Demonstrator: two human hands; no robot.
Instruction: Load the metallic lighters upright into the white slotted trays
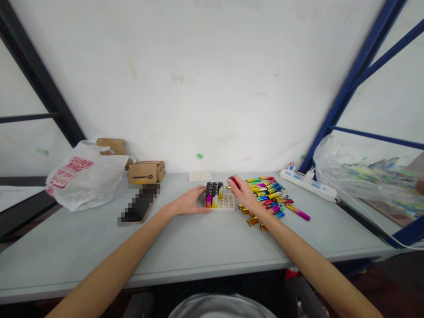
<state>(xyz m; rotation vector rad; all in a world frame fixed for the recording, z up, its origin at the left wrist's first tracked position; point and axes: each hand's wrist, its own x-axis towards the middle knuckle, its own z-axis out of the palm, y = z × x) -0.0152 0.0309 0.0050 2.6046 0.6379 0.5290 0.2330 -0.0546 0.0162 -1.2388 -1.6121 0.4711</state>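
Observation:
A pale moulded tray (226,204) with round holes lies at the middle of the table. Several lighters (214,194) with black tops stand upright in its left part; the holes at the right show bare. My left hand (190,201) curves around the tray's left end, thumb at the front corner and fingers behind. Just above the tray's right back side, my right hand (243,194) pinches a red lighter (234,180), mostly hidden by the fingers. Right of that hand lies a spread of shiny multicoloured lighters (271,190), partly covered by my forearm.
Behind stands a second pale tray (199,176) by the wall. A phone (141,205), a cardboard box (145,172) and a white plastic bag (86,176) are on the left. A power strip (309,185) with a cable lies at the back right, near a blue frame (344,97).

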